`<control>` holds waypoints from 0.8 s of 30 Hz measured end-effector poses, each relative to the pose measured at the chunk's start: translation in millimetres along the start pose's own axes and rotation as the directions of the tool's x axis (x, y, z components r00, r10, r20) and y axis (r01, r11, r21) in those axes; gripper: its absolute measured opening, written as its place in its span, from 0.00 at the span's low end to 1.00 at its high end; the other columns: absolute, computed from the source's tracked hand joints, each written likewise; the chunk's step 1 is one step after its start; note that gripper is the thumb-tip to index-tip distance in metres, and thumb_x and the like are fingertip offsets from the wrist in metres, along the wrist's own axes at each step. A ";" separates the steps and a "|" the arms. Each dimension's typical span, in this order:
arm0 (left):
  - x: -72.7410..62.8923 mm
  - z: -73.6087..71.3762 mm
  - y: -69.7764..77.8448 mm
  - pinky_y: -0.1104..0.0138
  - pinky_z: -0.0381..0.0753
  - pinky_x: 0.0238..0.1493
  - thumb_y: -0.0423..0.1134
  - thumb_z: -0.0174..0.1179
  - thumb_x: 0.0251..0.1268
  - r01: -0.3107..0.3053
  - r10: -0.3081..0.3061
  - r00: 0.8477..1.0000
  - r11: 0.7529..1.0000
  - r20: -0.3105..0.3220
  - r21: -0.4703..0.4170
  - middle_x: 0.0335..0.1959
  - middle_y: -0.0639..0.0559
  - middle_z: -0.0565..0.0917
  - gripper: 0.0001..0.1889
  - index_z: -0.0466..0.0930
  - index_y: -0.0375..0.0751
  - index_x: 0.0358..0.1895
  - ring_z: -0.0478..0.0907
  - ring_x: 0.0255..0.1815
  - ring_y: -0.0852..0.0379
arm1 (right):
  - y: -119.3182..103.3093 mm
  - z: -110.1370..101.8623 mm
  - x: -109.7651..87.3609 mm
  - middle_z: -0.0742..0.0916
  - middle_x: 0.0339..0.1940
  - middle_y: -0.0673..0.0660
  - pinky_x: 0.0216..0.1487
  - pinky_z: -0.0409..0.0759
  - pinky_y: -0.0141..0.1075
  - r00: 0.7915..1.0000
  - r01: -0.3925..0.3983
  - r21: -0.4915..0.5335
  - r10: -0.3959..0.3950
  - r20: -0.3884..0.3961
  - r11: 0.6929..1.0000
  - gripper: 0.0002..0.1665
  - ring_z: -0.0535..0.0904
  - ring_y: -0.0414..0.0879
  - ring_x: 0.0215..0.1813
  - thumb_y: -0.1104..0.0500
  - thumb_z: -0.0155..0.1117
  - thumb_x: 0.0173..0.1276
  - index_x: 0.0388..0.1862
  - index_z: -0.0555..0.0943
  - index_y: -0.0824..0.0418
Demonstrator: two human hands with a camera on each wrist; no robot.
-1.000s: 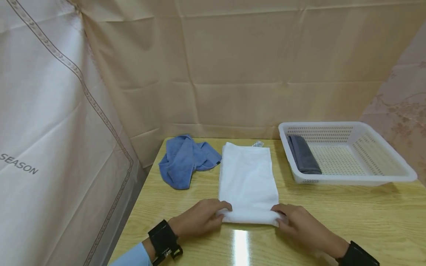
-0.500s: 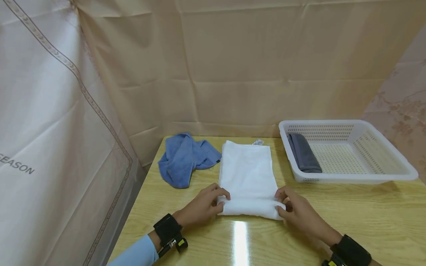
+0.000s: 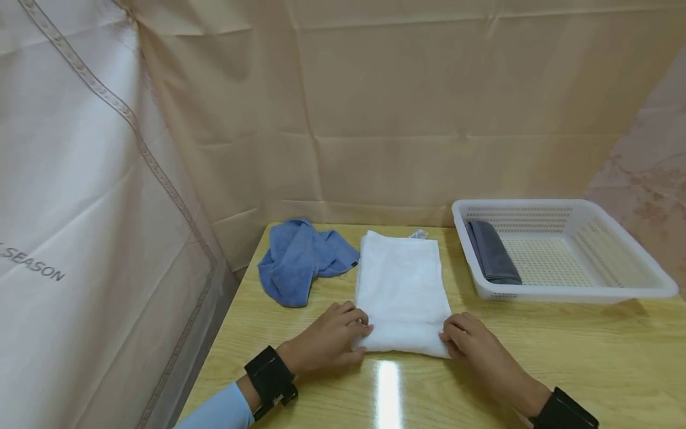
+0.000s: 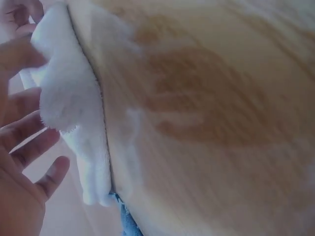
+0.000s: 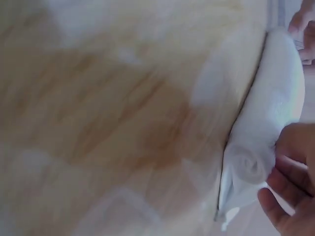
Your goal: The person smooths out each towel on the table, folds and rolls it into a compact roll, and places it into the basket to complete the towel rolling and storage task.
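Observation:
A white towel lies folded lengthwise, its near end rolled up into a thick roll; the right wrist view shows the spiral of the roll's end. My left hand grips the roll's left end, fingers bent about it. At the right end, my right hand pinches the roll between thumb and fingers. Beyond my left hand a crumpled blue cloth lies to the left of the towel. A folded dark grey cloth rests inside the white basket, against its left wall.
The basket stands at the table's back right. A small clear plastic piece sits behind the towel's far edge. Beige fabric hangs behind the wooden table, and a pale printed sheet hangs along the left side.
The towel's near end has been rolled a little farther away from me and the roll looks thicker. Both hands moved forward with it and shifted their fingers at its ends.

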State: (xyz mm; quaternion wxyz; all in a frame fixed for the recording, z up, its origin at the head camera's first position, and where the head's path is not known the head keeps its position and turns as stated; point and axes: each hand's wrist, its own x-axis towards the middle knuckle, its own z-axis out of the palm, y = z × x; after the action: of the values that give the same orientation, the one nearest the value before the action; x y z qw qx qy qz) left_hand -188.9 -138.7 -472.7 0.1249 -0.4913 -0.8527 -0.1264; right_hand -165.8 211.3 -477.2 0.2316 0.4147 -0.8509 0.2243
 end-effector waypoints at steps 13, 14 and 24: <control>-1.0 6.1 4.8 0.67 0.74 0.61 0.42 0.65 0.71 0.008 -0.008 1.000 1.000 0.020 0.026 0.57 0.52 0.80 0.22 0.81 0.38 0.64 0.75 0.57 0.58 | -7.7 -7.1 -4.4 0.81 0.46 0.55 0.49 0.81 0.43 0.984 0.074 -0.229 -0.033 0.177 0.971 0.33 0.78 0.48 0.48 0.64 0.86 0.47 0.49 0.77 0.64; -1.1 6.1 5.1 0.67 0.74 0.61 0.41 0.65 0.71 0.009 -0.010 1.000 1.000 0.012 0.020 0.57 0.52 0.80 0.21 0.80 0.38 0.63 0.75 0.57 0.58 | -7.2 -6.6 -4.7 0.81 0.46 0.54 0.49 0.81 0.42 0.984 0.072 -0.232 -0.031 0.173 0.970 0.34 0.78 0.48 0.48 0.64 0.86 0.46 0.50 0.77 0.64; -0.6 3.8 3.9 0.70 0.77 0.55 0.41 0.56 0.79 0.130 -0.124 0.991 0.984 0.050 -0.121 0.56 0.51 0.78 0.21 0.74 0.37 0.68 0.74 0.54 0.60 | -2.4 -4.7 -4.7 0.85 0.49 0.55 0.50 0.83 0.41 0.987 -0.036 -0.179 0.064 0.150 0.983 0.29 0.81 0.45 0.50 0.65 0.71 0.55 0.58 0.77 0.65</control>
State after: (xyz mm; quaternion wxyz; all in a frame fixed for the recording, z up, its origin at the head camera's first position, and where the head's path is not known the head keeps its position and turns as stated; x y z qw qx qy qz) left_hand -185.6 -136.0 -476.2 0.0677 -0.4453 -0.8753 -0.1762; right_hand -160.2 215.5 -475.7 0.1948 0.3872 -0.8930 0.1211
